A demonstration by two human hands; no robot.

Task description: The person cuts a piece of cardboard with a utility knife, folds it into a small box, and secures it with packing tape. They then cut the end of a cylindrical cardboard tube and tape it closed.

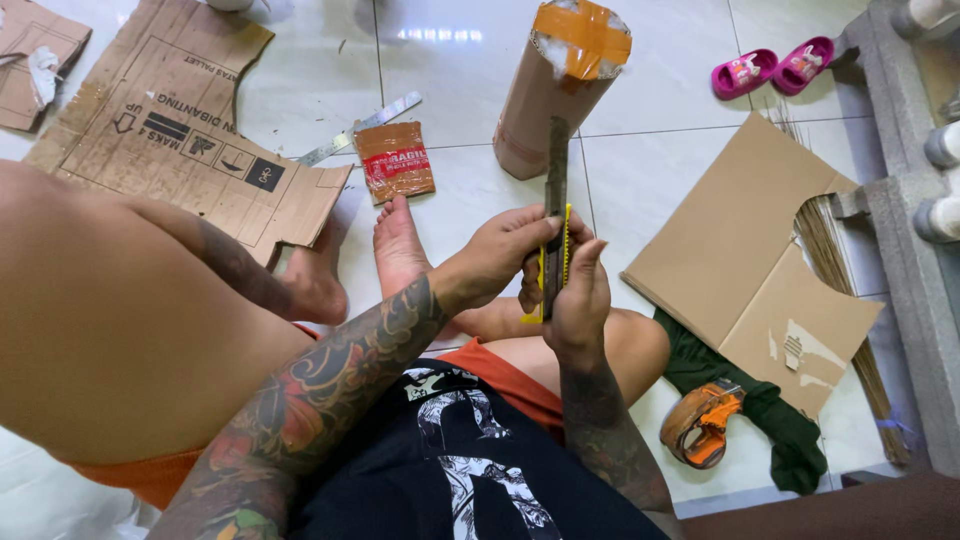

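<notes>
I sit on a tiled floor with my knees up. My right hand point(575, 295) grips a yellow utility knife point(543, 275) upright, its long dark blade point(556, 165) pointing away from me. My left hand point(495, 255) reaches across and pinches the knife near the base of the blade with thumb and fingers. Just beyond the blade tip stands a brown cardboard cylinder point(550, 95), its top stuffed with white padding and crossed with orange tape.
A torn printed cardboard sheet point(170, 130) lies at left, and a folded plain cardboard sheet point(750, 250) at right. A taped packet point(395, 160) and a metal ruler point(360, 128) lie ahead. An orange tape dispenser point(700, 425) rests on green cloth. Pink sandals point(772, 66) and a broom point(845, 270) lie at right.
</notes>
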